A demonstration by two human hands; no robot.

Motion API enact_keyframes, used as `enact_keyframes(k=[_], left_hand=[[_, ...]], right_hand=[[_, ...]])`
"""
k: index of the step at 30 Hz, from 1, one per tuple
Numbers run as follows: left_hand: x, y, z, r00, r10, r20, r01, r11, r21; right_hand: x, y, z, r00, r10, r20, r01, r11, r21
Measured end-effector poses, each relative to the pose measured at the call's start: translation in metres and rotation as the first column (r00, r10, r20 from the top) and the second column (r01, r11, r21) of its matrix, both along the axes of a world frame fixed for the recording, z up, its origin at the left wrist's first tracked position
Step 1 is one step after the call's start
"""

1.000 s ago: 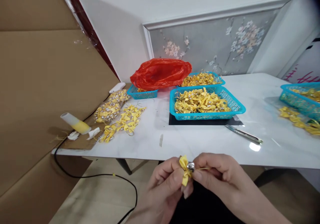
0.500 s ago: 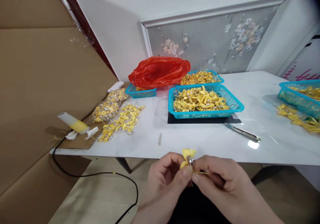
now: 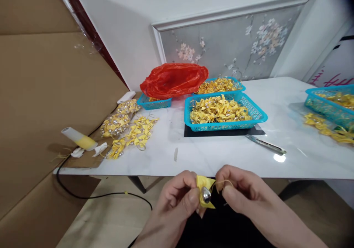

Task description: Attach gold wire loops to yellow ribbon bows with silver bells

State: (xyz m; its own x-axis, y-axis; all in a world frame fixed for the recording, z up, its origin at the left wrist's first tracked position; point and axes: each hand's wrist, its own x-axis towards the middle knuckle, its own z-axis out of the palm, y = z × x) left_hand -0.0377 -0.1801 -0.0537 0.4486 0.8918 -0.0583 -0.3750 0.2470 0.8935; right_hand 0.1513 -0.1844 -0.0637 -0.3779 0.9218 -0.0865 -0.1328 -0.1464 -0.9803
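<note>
Between finger and thumb, my left hand pinches a yellow ribbon bow with a shiny silver bell at its middle. Just to the right, my right hand is closed on a thin yellowish cord that runs from the bow. Both hands are in front of the table's near edge, above dark clothing. On the table, a blue basket holds a heap of similar yellow bows with silver bells.
Tweezers-like metal tool lies right of the basket. A red plastic bag covers a small blue basket. Loose bows lie at left near a tube and black cable. Another blue basket stands far right.
My hands have drawn apart slightly. The bow has turned so its silver bell faces me, and the cord now stretches between bow and right fingers.
</note>
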Motion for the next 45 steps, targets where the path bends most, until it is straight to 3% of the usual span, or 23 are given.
enact_keyframes(k=[3, 8, 15, 22, 27, 30, 33, 36, 40, 42, 45], left_hand=[[-0.004, -0.001, -0.001, 0.992, -0.001, -0.128, 0.015, 0.994, 0.105], [-0.002, -0.002, -0.002, 0.994, 0.04, -0.106, -0.022, 0.985, 0.17], [0.01, -0.005, -0.008, 0.965, 0.257, -0.046, -0.235, 0.932, 0.277], [0.012, -0.006, -0.005, 0.941, 0.327, -0.092, -0.298, 0.925, 0.235], [0.011, -0.007, -0.006, 0.949, 0.282, -0.143, -0.244, 0.94, 0.239], [0.011, -0.007, -0.007, 0.948, 0.27, -0.169, -0.231, 0.948, 0.218], [0.012, -0.007, -0.007, 0.976, 0.205, -0.071, -0.2, 0.977, 0.074], [0.012, -0.005, -0.008, 0.991, 0.124, 0.046, -0.122, 0.991, -0.05], [0.01, -0.002, -0.011, 0.988, 0.14, -0.071, -0.134, 0.987, 0.087], [0.01, -0.001, -0.014, 0.972, 0.175, -0.154, -0.149, 0.974, 0.171], [0.012, 0.001, -0.019, 0.956, 0.212, -0.205, -0.176, 0.968, 0.181]], right_hand=[[0.0, 0.003, 0.005, 1.0, 0.002, -0.005, -0.002, 1.0, 0.025], [-0.012, 0.004, 0.015, 0.999, -0.006, 0.035, 0.004, 0.999, 0.042], [-0.033, -0.02, 0.004, 0.958, -0.245, 0.15, 0.213, 0.956, 0.199], [-0.014, -0.011, -0.004, 0.991, -0.134, 0.018, 0.132, 0.987, 0.087], [-0.011, -0.004, 0.0, 0.999, -0.021, 0.037, 0.019, 0.999, 0.047], [-0.018, -0.004, 0.003, 0.993, -0.046, 0.105, 0.032, 0.99, 0.135], [-0.019, -0.003, 0.005, 0.99, -0.07, 0.121, 0.042, 0.974, 0.222], [-0.014, -0.001, 0.004, 0.997, 0.018, 0.08, -0.029, 0.99, 0.138], [-0.012, 0.003, 0.0, 0.999, 0.051, -0.005, -0.051, 0.996, 0.07], [-0.015, 0.002, -0.002, 1.0, -0.025, 0.013, 0.023, 0.995, 0.099], [-0.021, 0.001, -0.003, 0.987, -0.153, 0.057, 0.139, 0.971, 0.197]])
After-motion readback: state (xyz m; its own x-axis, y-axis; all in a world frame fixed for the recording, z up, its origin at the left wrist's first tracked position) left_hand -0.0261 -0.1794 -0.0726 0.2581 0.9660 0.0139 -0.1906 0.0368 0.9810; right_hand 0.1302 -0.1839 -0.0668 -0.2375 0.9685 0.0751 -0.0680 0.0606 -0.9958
